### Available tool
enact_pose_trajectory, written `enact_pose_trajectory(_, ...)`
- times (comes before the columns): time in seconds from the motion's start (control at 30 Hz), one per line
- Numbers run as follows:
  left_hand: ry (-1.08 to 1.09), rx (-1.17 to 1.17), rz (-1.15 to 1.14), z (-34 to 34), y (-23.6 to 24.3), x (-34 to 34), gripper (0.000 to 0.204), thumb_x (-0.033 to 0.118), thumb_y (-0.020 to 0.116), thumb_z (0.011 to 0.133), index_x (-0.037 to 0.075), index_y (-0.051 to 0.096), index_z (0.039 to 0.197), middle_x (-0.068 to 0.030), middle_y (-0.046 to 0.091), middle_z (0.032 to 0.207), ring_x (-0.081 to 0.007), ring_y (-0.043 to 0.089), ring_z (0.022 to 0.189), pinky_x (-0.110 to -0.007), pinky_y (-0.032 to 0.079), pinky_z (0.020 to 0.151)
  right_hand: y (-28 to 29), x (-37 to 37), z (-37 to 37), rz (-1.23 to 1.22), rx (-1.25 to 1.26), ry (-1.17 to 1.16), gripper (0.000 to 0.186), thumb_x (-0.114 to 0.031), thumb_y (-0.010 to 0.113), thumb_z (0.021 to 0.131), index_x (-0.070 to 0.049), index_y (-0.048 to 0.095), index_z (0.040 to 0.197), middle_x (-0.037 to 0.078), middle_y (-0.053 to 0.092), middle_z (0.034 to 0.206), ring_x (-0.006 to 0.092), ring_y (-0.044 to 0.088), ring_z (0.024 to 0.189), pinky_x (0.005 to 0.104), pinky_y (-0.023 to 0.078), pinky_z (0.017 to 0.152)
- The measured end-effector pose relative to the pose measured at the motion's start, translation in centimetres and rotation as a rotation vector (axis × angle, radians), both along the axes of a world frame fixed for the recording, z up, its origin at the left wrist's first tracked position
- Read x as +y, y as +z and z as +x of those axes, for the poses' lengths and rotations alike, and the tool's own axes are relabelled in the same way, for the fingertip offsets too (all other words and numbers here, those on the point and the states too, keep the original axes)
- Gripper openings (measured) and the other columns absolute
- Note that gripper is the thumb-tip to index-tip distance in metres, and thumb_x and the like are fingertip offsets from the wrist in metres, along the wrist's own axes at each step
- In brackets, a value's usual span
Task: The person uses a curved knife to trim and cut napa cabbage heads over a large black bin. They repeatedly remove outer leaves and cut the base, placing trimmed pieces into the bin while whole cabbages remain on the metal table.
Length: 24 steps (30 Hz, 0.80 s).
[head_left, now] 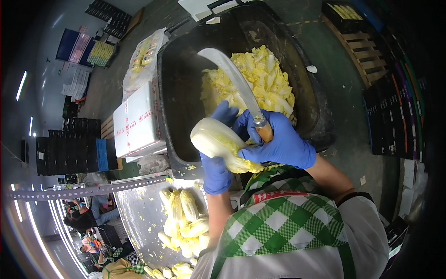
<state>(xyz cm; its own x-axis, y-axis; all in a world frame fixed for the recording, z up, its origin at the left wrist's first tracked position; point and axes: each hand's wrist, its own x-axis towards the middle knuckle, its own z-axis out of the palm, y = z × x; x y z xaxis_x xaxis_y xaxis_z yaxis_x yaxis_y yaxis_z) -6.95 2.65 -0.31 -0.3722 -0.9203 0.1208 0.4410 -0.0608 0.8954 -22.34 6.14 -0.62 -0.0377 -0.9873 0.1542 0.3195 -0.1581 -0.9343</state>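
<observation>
My left hand (216, 173), in a blue glove, is wrapped round a pale napa cabbage (214, 138), its fingers smeared by motion on the far side. In my right hand (285, 142), also gloved in blue, is a curved knife (238, 83) with a wooden handle. Its blade points up and away to the left, apart from the cabbage. The right thumb rests against the cabbage's leafy end. Both hands are over the near edge of a large black bin (183, 97), where a heap of loose yellow cabbage leaves (269, 76) lies.
Several whole cabbages (183, 216) lie on a metal table (134, 204) at my left. White boxes (135, 123) stand beside the bin's left wall. On the right are a wooden pallet (364, 56) and stacked black crates (390, 116). Other people (88, 216) are at the far left.
</observation>
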Motion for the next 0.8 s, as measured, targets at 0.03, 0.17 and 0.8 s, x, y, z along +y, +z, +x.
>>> enact_pose_trajectory(0.03, 0.075, -0.079, -0.024, 0.4, -0.2, 0.0, 0.107, 0.051, 0.082, 0.071, -0.005, 0.031, 0.147, -0.0215, 0.049, 0.141, -0.0302, 0.053, 0.127, -0.042, 0.041, 0.109, -0.2, -0.1, -0.2, -0.033, 0.031, 0.006, 0.036, -0.017, 0.087, 0.070, -0.004, 0.059, 0.089, -0.003, 0.055, 0.075, 0.0053, 0.049, 0.069, 0.0255, 0.046, 0.065)
enact_pose_trajectory(0.17, 0.130, -0.157, -0.038, 1.7, -0.7, -0.1, 0.081, 0.037, 0.083, 0.073, -0.005, 0.051, 0.134, -0.0208, 0.054, 0.137, -0.0278, 0.054, 0.125, -0.041, 0.043, 0.106, -0.5, -0.6, -0.8, 0.025, 0.102, 0.059, 0.037, -0.016, 0.085, 0.069, -0.003, 0.059, 0.093, -0.002, 0.055, 0.074, 0.0058, 0.050, 0.070, 0.0252, 0.046, 0.064)
enact_pose_trajectory(0.8, 0.099, 0.075, 0.046, 3.3, 0.6, -1.4, 0.117, 0.048, 0.085, 0.067, 0.000, 0.021, 0.153, -0.0110, 0.063, 0.110, -0.0188, 0.064, 0.097, -0.032, 0.055, 0.087, 0.5, -4.8, -5.6, -0.219, 0.832, -0.737, 0.026, -0.020, 0.077, 0.082, 0.000, 0.064, 0.093, 0.008, 0.065, 0.076, 0.0126, 0.059, 0.067, 0.0300, 0.051, 0.063)
